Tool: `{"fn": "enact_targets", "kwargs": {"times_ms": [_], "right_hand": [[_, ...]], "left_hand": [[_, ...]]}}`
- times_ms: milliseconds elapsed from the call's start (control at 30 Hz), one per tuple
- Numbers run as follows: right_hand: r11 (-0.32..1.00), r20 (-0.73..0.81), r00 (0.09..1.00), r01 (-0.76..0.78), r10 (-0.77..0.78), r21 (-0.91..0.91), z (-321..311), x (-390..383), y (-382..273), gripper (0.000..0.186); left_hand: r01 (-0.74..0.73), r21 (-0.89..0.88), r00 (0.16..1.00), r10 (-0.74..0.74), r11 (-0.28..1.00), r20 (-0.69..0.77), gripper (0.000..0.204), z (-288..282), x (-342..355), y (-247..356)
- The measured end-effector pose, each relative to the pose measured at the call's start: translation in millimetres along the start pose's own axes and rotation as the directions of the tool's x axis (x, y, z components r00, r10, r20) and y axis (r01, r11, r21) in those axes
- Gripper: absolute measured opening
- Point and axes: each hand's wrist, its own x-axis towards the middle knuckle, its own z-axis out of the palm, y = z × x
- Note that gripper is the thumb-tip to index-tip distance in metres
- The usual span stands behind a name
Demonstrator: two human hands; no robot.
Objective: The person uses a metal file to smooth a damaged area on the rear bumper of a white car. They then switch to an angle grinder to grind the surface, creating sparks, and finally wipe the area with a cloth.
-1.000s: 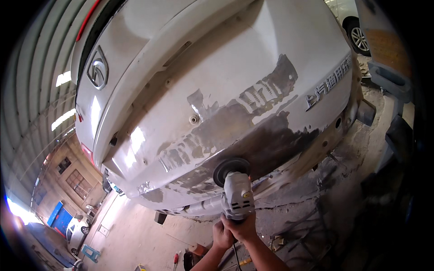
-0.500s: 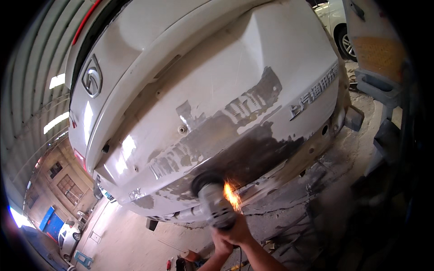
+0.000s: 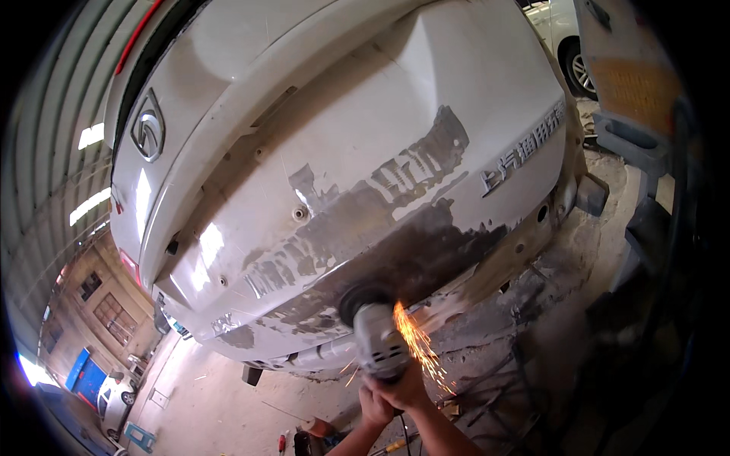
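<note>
Both my hands are closed around the body of a grey angle grinder [image 3: 380, 342]. My right hand [image 3: 404, 389] wraps it just behind the vents, and my left hand [image 3: 376, 408] grips the rear part close beside it. The dark round disc [image 3: 361, 299] at its head lies against the lower part of a white car tailgate [image 3: 357, 144]. Orange sparks [image 3: 420, 346] spray down and to the right from the disc. Around it the paint is ground away, leaving a dark bare patch [image 3: 414, 258] and grey streaks above. The grinder's cord hangs below my hands.
Dark cables and clutter cover the floor at lower right. A grey stand [image 3: 627, 140] is at the right, near another white car [image 3: 564, 38]. A red-handled tool [image 3: 282, 442] lies by a reddish-brown can-like object [image 3: 318, 427]. A blue step stool [image 3: 140, 437] stands at far left.
The grinder and my hands have shifted a little to the right along the panel. The spark stream is longer and spreads farther down. The view has shifted slightly.
</note>
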Motion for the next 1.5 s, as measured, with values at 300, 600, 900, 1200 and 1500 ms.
{"fn": "enact_targets", "kwargs": {"times_ms": [300, 600, 900, 1200, 1500], "right_hand": [[0.990, 0.046, 0.999, -0.005, 0.011, -0.141, -3, -5, 15, 0.038], [0.994, 0.052, 0.999, 0.010, -0.004, -0.109, -9, -6, 20, 0.042], [0.986, 0.105, 0.994, 0.011, 0.006, -0.165, -11, -3, 12, 0.033], [0.983, -0.089, 0.995, 0.052, -0.037, 0.175, -9, 28, -28, 0.030], [0.987, -0.160, 0.986, 0.063, -0.039, 0.150, -11, 31, -57, 0.022]], "left_hand": [[-0.082, 0.115, 0.996, 0.077, 0.990, 0.049, 0.034, 0, -19, -32], [-0.077, 0.109, 0.996, 0.081, 0.991, -0.037, 0.040, 6, -26, -47], [0.010, 0.095, 1.000, -0.009, 0.995, -0.008, 0.039, 9, -28, -38], [0.063, -0.046, 0.993, -0.058, 0.997, 0.099, 0.042, 8, 34, 14], [0.145, -0.008, 0.976, -0.141, 0.989, 0.169, 0.039, 6, 41, 29]]}}
